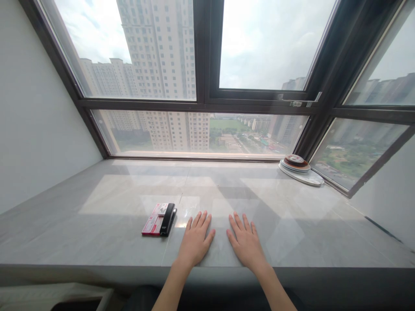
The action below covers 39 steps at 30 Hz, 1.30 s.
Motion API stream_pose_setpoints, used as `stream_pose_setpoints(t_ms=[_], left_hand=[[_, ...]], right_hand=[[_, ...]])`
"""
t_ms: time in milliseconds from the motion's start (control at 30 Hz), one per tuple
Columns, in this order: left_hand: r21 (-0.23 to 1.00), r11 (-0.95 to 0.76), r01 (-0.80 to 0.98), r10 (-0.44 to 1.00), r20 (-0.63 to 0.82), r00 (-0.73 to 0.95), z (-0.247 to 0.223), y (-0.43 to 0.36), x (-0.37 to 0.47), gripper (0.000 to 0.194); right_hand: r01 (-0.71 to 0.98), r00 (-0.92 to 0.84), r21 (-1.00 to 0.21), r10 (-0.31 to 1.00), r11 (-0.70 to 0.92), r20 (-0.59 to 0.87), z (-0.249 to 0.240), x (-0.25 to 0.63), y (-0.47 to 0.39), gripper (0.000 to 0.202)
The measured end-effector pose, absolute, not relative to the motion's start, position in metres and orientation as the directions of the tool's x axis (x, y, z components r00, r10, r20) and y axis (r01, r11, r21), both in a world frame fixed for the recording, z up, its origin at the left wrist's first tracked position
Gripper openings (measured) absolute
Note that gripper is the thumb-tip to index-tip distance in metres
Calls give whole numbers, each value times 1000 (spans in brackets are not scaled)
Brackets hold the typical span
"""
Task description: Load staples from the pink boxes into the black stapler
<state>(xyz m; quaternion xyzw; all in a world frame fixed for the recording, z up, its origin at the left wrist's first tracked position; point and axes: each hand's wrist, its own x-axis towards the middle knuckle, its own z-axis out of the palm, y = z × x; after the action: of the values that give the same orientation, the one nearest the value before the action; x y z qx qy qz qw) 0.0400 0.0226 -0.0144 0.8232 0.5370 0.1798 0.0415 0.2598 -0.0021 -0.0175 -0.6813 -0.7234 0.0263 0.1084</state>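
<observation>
My left hand (196,240) lies flat on the grey tiled sill (110,250), fingers spread and nothing in it. My right hand (245,242) rests the same way a short distance to its right, also holding nothing. Left of my left hand, and apart from it, is a black stapler (167,220). It lies along the right side of a flat pink and white printed pack (151,225). A small pale box (162,209) sits at the pack's upper end, beside the stapler.
A stack of plates or round mats (300,169) stands in the far right corner by the window. Dark window frames (201,106) close off the back, with a metal handle (296,103) on one pane. The sill's front edge (129,265) runs under my wrists.
</observation>
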Motion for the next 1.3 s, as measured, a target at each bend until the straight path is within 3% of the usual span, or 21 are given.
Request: stream_pose_setpoints(t_ms=[1300], left_hand=[[271, -434, 859, 891, 267, 366, -15, 22, 41, 54]], right_hand=[[977, -43, -201, 992, 66, 115, -12, 260, -4, 60]])
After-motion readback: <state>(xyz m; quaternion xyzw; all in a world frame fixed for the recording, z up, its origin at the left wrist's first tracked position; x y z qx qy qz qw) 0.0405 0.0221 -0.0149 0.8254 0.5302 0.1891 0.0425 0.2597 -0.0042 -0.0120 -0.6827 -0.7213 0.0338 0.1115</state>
